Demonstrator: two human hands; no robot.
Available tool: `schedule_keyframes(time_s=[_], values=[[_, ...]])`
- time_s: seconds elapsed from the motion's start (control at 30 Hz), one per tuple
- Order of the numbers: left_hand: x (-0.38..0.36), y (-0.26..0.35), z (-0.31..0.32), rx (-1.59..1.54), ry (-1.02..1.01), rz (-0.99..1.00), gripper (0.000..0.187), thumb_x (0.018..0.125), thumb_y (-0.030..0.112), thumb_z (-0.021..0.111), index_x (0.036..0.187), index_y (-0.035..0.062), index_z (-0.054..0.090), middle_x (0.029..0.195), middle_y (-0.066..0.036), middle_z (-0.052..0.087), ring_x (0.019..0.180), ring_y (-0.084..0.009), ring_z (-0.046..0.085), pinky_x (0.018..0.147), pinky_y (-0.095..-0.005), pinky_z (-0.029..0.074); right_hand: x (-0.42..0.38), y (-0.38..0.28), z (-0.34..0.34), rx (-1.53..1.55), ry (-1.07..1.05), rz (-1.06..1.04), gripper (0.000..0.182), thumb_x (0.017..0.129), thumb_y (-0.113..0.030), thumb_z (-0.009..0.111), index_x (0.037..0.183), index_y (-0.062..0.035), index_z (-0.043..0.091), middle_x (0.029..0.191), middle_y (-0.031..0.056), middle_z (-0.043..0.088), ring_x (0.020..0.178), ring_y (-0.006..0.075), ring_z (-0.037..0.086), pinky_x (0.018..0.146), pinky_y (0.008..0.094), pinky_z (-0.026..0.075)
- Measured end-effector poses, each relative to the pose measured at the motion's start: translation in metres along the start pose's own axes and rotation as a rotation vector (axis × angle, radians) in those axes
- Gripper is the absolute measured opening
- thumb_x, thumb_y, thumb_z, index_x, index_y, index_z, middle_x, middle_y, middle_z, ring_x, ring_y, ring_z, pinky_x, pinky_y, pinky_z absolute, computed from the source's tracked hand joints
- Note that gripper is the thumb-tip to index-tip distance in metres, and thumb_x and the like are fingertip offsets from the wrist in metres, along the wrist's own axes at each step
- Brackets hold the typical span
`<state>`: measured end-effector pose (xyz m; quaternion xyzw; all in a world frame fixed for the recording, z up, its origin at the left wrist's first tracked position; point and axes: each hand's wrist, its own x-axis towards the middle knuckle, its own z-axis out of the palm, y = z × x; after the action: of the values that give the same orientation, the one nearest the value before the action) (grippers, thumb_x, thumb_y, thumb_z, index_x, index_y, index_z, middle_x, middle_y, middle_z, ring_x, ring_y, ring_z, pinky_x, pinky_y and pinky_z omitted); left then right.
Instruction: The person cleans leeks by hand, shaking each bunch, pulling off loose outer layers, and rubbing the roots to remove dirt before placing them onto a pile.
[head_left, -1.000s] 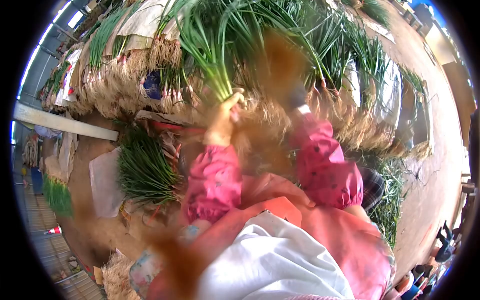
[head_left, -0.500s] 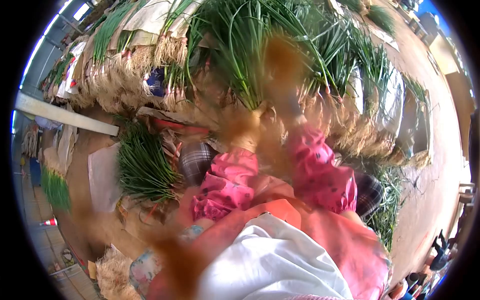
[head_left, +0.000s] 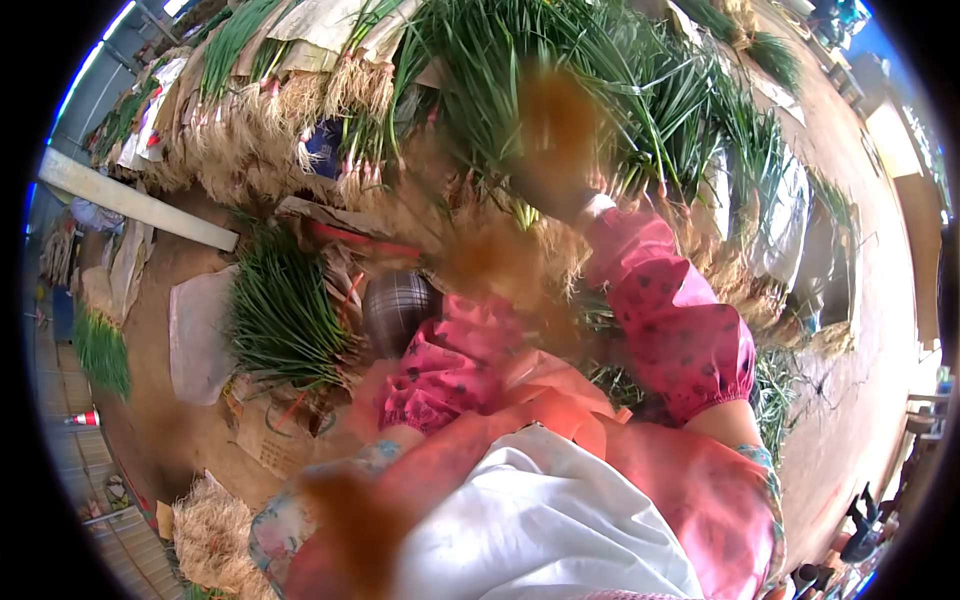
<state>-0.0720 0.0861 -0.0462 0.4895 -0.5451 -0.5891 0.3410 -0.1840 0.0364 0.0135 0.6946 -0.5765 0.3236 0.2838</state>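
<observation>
Brown smears on the lens blur the middle of the head view. My left hand is hidden behind one of them, beyond the pink spotted left sleeve (head_left: pixel 460 355). My right hand (head_left: pixel 562 197), dark and blurred, reaches past the pink right sleeve (head_left: pixel 675 310) to the root ends of the long green onions (head_left: pixel 490 90); its fingers cannot be made out. Pale stringy roots (head_left: pixel 560 250) hang between and below the hands. What either hand holds, if anything, is hidden.
Rooted bundles (head_left: pixel 240 125) line the upper left, and others (head_left: pixel 740 150) the upper right. A green bundle (head_left: pixel 285 310) lies left of my checked knee (head_left: pixel 398 312). A pale beam (head_left: pixel 135 205) juts in from the left. Loose leaves (head_left: pixel 775 400) lie at the right.
My right forearm has swung outward to the right, and its hand has moved slightly up and left. My left hand, partly visible before, is now hidden. The view has shifted slightly.
</observation>
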Motion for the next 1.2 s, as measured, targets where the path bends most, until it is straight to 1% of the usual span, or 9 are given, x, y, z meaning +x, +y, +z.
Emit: schedule_keyframes(time_s=[0.07,0.2,0.33,0.47,0.57,0.63,0.8,0.97,1.2], values=[[0.004,-0.021,-0.002,0.07,-0.016,0.177,0.017,0.082,0.012,0.053,0.075,-0.0016,0.059,0.056,-0.006,0.055,0.042,-0.0119,0.048,0.04,-0.0271,0.038,0.008,0.026,0.027,0.237,-0.65,0.333,0.023,0.079,-0.026,0.055,0.098,-0.0162,0.062,0.075,0.0101,0.063,0.065,0.0262,0.062,0.056,0.0375,0.049],[0.043,-0.112,-0.021,0.518,0.103,0.333,0.021,0.084,0.017,0.057,0.077,-0.0024,0.059,0.056,-0.006,0.057,0.047,-0.012,0.05,0.045,-0.0276,0.04,0.046,0.102,-0.062,1.357,0.115,1.168,0.016,0.083,-0.008,0.05,0.067,-0.0085,0.053,0.054,0.0016,0.046,0.042,0.0151,0.041,0.04,0.0287,0.037],[0.05,-0.096,-0.033,0.58,0.178,0.273,0.026,0.084,0.024,0.059,0.08,-0.0021,0.061,0.057,-0.006,0.058,0.049,-0.015,0.053,0.048,-0.0304,0.042,-0.082,0.081,-0.083,-0.54,-0.964,-0.139,0.011,0.083,-0.009,0.049,0.082,-0.003,0.058,0.072,0.0048,0.059,0.06,0.0122,0.055,0.055,0.0232,0.047],[0.035,-0.06,-0.028,0.62,0.178,0.141,0.028,0.083,0.026,0.059,0.079,-0.0014,0.062,0.06,-0.012,0.06,0.056,-0.0273,0.059,0.053,-0.0366,0.045,-0.217,0.076,-0.087,0.302,-1.938,-0.193,0.03,0.082,-0.029,0.052,0.101,-0.0068,0.059,0.096,0.0137,0.061,0.092,0.0252,0.058,0.079,0.0377,0.046],[0.021,-0.056,-0.019,0.793,0.239,0.263,0.028,0.082,0.026,0.058,0.077,-0.0013,0.061,0.066,-0.018,0.061,0.062,-0.0346,0.06,0.056,-0.0402,0.045,-0.106,0.037,-0.088,0.204,-1.431,-0.015,0.041,0.082,-0.048,0.05,0.103,-0.015,0.061,0.086,0.0178,0.063,0.089,0.0301,0.06,0.071,0.043,0.048],[0.018,-0.059,-0.015,0.885,0.271,0.389,0.026,0.081,0.024,0.058,0.081,-0.0014,0.06,0.07,-0.02,0.061,0.067,-0.0369,0.059,0.06,-0.0418,0.046,-0.05,0.005,-0.067,0.583,-0.373,0.13,0.032,0.076,-0.031,0.062,0.096,-0.0077,0.057,0.088,0.0171,0.057,0.079,0.0316,0.058,0.064,0.0415,0.046],[0.011,-0.041,-0.019,0.875,0.26,0.439,0.013,0.083,0.011,0.047,0.084,0.0,0.054,0.067,-0.015,0.057,0.064,-0.0333,0.056,0.058,-0.041,0.047,-0.029,-0.044,0.001,0.113,-0.306,-0.017,0.014,0.082,-0.016,0.048,0.094,-0.0115,0.055,0.078,0.0087,0.048,0.07,0.0237,0.048,0.053,0.0356,0.038],[0.045,-0.088,-0.044,0.34,0.077,0.16,0.015,0.087,0.008,0.04,0.085,0.0005,0.053,0.067,-0.007,0.056,0.058,-0.0204,0.055,0.054,-0.0327,0.049,-0.037,-0.042,-0.069,1.43,-0.663,0.775,0.036,0.084,-0.023,0.06,0.109,0.0028,0.056,0.089,0.0126,0.064,0.082,0.0191,0.06,0.074,0.0286,0.047],[0.014,-0.012,-0.017,-0.018,-0.107,-0.076,0.018,0.078,0.021,0.068,0.075,0.0068,0.057,0.065,-0.003,0.058,0.05,-0.0101,0.051,0.045,-0.0224,0.046,-0.062,0.063,-0.094,1.458,-0.135,1.044,0.025,0.089,-0.01,0.049,0.108,0.0049,0.051,0.09,0.0098,0.061,0.08,0.0174,0.06,0.075,0.0296,0.049]])
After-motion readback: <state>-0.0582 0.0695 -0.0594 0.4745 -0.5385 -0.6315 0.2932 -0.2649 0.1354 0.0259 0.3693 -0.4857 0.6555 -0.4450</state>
